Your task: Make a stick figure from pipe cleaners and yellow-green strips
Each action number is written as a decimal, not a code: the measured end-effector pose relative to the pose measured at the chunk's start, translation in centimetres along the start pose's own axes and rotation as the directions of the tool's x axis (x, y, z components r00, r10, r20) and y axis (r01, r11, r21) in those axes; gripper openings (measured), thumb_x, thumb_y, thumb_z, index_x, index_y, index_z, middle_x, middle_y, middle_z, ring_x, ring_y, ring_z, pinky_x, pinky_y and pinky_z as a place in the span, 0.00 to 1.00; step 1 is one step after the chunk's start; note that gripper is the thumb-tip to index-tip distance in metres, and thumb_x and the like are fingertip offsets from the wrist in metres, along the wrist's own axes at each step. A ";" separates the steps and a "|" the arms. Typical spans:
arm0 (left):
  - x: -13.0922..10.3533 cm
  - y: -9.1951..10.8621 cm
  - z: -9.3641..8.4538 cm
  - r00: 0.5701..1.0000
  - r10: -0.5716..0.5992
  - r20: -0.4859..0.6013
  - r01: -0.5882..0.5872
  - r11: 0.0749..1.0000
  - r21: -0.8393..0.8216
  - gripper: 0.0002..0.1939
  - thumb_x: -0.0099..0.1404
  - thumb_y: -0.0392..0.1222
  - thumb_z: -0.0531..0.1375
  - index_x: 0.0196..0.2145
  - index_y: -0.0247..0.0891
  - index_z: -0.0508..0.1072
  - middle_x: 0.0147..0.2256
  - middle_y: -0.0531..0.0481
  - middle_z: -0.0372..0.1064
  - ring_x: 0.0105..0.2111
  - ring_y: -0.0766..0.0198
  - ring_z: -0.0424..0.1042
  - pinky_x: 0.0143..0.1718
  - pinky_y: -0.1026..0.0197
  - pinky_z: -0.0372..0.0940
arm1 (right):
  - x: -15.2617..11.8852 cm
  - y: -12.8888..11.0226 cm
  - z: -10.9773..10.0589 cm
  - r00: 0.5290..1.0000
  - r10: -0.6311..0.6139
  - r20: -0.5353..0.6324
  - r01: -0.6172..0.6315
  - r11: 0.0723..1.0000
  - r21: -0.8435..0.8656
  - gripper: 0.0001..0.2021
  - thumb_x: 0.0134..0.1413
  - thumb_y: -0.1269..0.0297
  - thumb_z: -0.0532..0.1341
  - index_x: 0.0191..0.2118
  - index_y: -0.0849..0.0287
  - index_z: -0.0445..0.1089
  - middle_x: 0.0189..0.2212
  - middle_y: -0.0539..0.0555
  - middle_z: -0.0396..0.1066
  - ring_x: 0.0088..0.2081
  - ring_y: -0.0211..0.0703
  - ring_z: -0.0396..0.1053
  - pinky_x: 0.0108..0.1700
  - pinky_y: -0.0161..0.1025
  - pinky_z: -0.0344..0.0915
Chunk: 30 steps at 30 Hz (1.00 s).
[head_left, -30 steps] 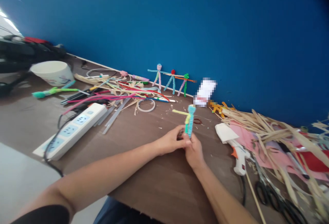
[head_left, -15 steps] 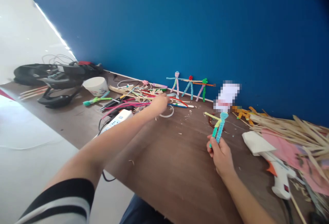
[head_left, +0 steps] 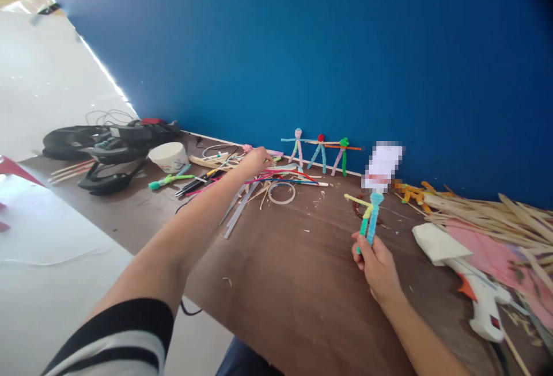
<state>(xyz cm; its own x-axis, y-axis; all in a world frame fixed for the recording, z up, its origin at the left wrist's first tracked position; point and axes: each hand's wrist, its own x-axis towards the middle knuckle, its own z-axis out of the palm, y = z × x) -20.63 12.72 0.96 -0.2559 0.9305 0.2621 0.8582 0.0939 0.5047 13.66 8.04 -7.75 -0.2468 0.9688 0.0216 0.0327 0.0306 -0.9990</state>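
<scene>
My right hand is closed round the legs of a pipe-cleaner figure, holding it upright above the table. The figure has a blue head, one blue and one green leg, and a yellow arm sticking out to the left. My left hand reaches into the pile at the back of the table, its fingers bent together over the sticks; what they grip is too small to make out. Below that hand lie red and blue pipe cleaners, a roll of clear tape and translucent glue sticks.
Several pipe-cleaner figures lean in a row against the blue partition. A white glue gun, pale wood strips and pink paper lie right. Left are a paper cup, a green figure and black gear.
My left hand has moved left and back, further into the pile, uncovering the tape roll. The white power strip has gone behind my forearm. My right hand still holds the figure.
</scene>
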 end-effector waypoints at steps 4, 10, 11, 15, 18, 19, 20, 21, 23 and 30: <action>2.4 -0.8 -5.3 0.971 -0.122 -0.204 0.113 0.992 -0.054 0.15 0.57 0.43 0.50 0.35 0.31 0.71 0.21 0.52 0.65 0.19 0.70 0.58 0.21 0.66 0.51 | 0.1 0.2 -0.1 1.000 0.003 0.016 -0.003 1.000 -0.019 0.16 0.48 0.51 0.54 0.33 0.61 0.63 0.15 0.46 0.57 0.17 0.32 0.52 0.17 0.30 0.50; 4.7 -0.2 -12.7 0.708 -0.404 -0.579 0.039 0.842 -0.538 0.15 0.64 0.44 0.44 0.43 0.33 0.61 0.26 0.55 0.62 0.20 0.76 0.59 0.22 0.68 0.54 | 0.2 0.3 -0.1 1.000 -0.007 0.018 0.007 1.000 -0.007 0.16 0.48 0.51 0.54 0.33 0.61 0.63 0.15 0.46 0.56 0.17 0.32 0.52 0.17 0.30 0.50; 4.8 0.0 -13.5 0.674 -0.414 -0.612 0.018 0.838 -0.546 0.15 0.65 0.43 0.42 0.44 0.33 0.59 0.27 0.55 0.62 0.20 0.77 0.59 0.23 0.68 0.55 | 0.2 0.3 -0.1 1.000 -0.006 0.023 0.006 1.000 -0.005 0.16 0.48 0.51 0.54 0.33 0.61 0.63 0.15 0.46 0.56 0.16 0.32 0.52 0.17 0.30 0.49; 4.9 1.4 -15.6 0.703 -0.306 -0.642 0.013 0.908 -0.418 0.13 0.66 0.39 0.41 0.42 0.27 0.57 0.29 0.53 0.61 0.20 0.78 0.58 0.26 0.67 0.57 | 0.2 0.2 -0.1 1.000 -0.009 0.023 0.009 1.000 -0.004 0.15 0.49 0.52 0.54 0.33 0.61 0.63 0.15 0.46 0.56 0.16 0.31 0.51 0.17 0.30 0.49; 5.1 3.5 -15.5 0.678 -0.272 -0.683 -0.032 0.917 -0.398 0.14 0.67 0.36 0.35 0.44 0.29 0.54 0.32 0.52 0.61 0.21 0.78 0.58 0.27 0.66 0.57 | 0.1 -0.1 0.0 1.000 -0.024 0.019 0.023 1.000 0.018 0.14 0.50 0.53 0.53 0.34 0.61 0.62 0.15 0.45 0.56 0.16 0.31 0.52 0.17 0.29 0.50; 5.0 4.4 -14.8 0.689 -0.258 -0.677 -0.051 0.915 -0.400 0.13 0.66 0.36 0.37 0.43 0.29 0.55 0.32 0.52 0.61 0.21 0.77 0.59 0.27 0.66 0.57 | 0.0 -0.2 0.0 0.999 -0.039 0.018 0.039 0.999 0.030 0.14 0.51 0.54 0.52 0.34 0.61 0.61 0.16 0.45 0.57 0.16 0.31 0.52 0.17 0.29 0.50; 4.8 5.4 -13.7 0.731 -0.215 -0.648 -0.090 0.910 -0.404 0.11 0.65 0.35 0.41 0.42 0.29 0.58 0.31 0.53 0.61 0.23 0.75 0.61 0.28 0.65 0.58 | -0.1 -0.4 0.0 0.998 -0.060 0.015 0.059 0.997 0.043 0.13 0.52 0.54 0.51 0.35 0.60 0.60 0.16 0.45 0.57 0.16 0.30 0.52 0.17 0.29 0.50; 4.4 6.5 -12.1 0.793 -0.127 -0.595 -0.173 0.890 -0.421 0.10 0.63 0.34 0.44 0.41 0.29 0.59 0.32 0.51 0.61 0.26 0.73 0.62 0.30 0.64 0.58 | -0.2 -0.6 0.0 0.996 -0.087 0.011 0.086 0.995 0.055 0.13 0.53 0.55 0.50 0.36 0.60 0.60 0.17 0.45 0.58 0.15 0.30 0.52 0.17 0.30 0.51; 2.5 8.8 -7.9 0.859 -0.031 -0.511 -0.244 0.853 -0.461 0.11 0.58 0.31 0.51 0.41 0.29 0.62 0.31 0.51 0.63 0.30 0.70 0.65 0.31 0.63 0.60 | -0.5 -0.9 0.1 0.990 -0.143 -0.003 0.143 0.986 0.084 0.12 0.54 0.56 0.49 0.36 0.60 0.58 0.18 0.45 0.59 0.15 0.30 0.53 0.18 0.30 0.51; -9.5 16.5 7.0 0.828 0.529 0.187 -0.214 0.605 -0.767 0.30 0.47 0.39 0.63 0.49 0.37 0.61 0.50 0.41 0.57 0.50 0.54 0.57 0.49 0.53 0.53 | -1.6 -1.2 -0.3 0.945 -0.326 -0.025 0.327 0.944 0.041 0.11 0.56 0.58 0.47 0.37 0.58 0.58 0.18 0.45 0.55 0.17 0.32 0.52 0.19 0.30 0.52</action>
<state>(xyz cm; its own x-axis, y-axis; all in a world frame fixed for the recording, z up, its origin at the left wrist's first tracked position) -0.93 7.85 1.04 0.3257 0.8860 0.3301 0.2328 -0.4136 0.8802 14.32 6.53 -6.54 -0.2200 0.9117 0.3471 -0.0895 0.3354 -0.9378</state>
